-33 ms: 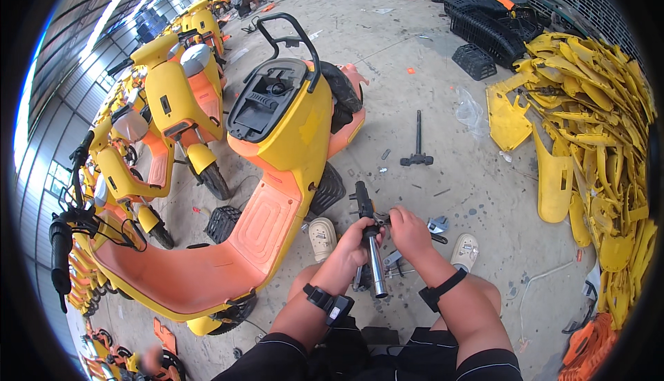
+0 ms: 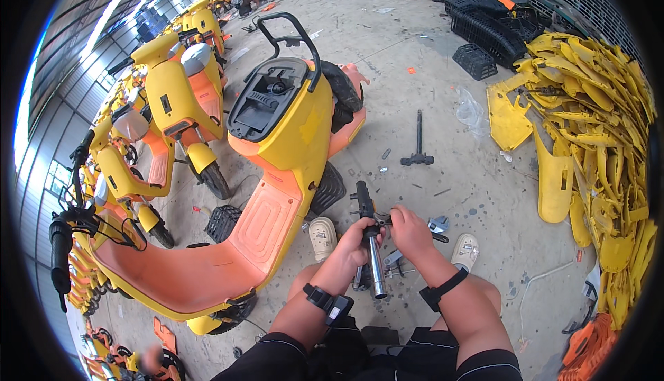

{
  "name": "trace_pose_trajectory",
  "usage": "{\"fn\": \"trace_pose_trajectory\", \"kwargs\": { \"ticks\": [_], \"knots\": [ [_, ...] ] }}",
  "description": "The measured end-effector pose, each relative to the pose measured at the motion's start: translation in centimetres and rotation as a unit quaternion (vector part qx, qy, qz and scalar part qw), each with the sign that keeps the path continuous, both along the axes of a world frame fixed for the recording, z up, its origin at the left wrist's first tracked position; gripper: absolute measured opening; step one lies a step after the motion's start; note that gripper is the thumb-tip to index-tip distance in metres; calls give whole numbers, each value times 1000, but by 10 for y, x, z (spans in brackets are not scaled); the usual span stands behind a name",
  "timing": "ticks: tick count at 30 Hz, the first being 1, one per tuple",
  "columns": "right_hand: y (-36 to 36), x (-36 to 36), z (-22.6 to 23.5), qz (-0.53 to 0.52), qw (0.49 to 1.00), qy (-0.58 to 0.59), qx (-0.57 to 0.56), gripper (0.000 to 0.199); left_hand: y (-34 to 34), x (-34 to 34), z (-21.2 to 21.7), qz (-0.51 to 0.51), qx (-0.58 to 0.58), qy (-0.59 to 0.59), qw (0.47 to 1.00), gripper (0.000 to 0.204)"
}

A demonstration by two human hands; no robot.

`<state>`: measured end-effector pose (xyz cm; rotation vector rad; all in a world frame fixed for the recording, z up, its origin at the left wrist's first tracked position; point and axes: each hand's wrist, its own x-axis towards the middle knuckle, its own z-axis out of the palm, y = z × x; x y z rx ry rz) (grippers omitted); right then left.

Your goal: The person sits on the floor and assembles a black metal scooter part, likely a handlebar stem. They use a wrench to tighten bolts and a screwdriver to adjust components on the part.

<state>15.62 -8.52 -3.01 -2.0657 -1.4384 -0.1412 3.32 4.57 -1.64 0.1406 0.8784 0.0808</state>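
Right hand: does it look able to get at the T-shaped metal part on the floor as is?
Probably yes: the T-shaped part lies ahead of the right hand, with nothing visible standing between them. But that hand is busy at the tube, and a forward lean may be needed.

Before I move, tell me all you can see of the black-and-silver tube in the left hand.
The black-and-silver tube is long and slim: a matt black far section with short side projections, and a shiny, metal-looking near section. It slants slightly, its silver end toward the person, in view to the right of the peach-and-yellow scooter. The left hand grips its middle, hiding part of it. The right hand is close beside it; contact is unclear.
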Motion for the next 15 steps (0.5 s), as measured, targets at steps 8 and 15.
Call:
{"fn": "trace_pose_trajectory", "kwargs": {
  "ticks": [8, 15],
  "knots": [
    [-9, -4, -3, 20, 1000, 17, -7, 27, -5, -6, 0, -12, -1, -11, 1000, 23],
    [-12, -7, -5, -5, 1000, 1, -11, 21, -13, -3, 13, -6, 17, 3, 1000, 26]
  ]
}}
